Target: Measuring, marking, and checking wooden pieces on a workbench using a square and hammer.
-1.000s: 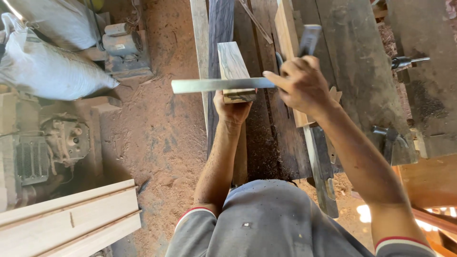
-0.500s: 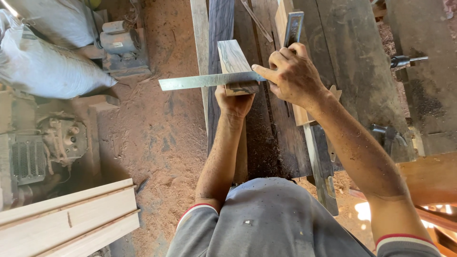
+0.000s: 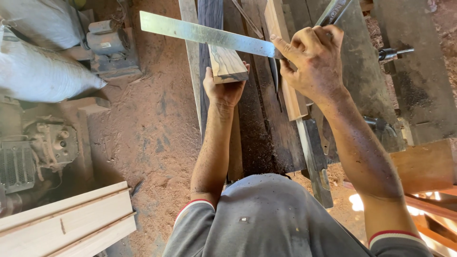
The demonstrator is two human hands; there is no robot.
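Two hands share one job at the wooden workbench (image 3: 362, 71): the left hand (image 3: 223, 88) grips the near end of a streaked wood block (image 3: 226, 64) lying on the bench, while the right hand (image 3: 312, 59) clenches the stock of a steel try square (image 3: 204, 34), its blade slanting above the block. The blade should probably lie flat and square across it. Left of the bench sit an electric motor (image 3: 107, 45), white sacks (image 3: 38, 71) and pale planks (image 3: 66, 223); loose strips (image 3: 283, 57) crowd the bench.

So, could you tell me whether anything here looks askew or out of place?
The metal ruler in the right hand lies slanted across the wood block held by the left hand, not square to it. Sawdust covers the floor.
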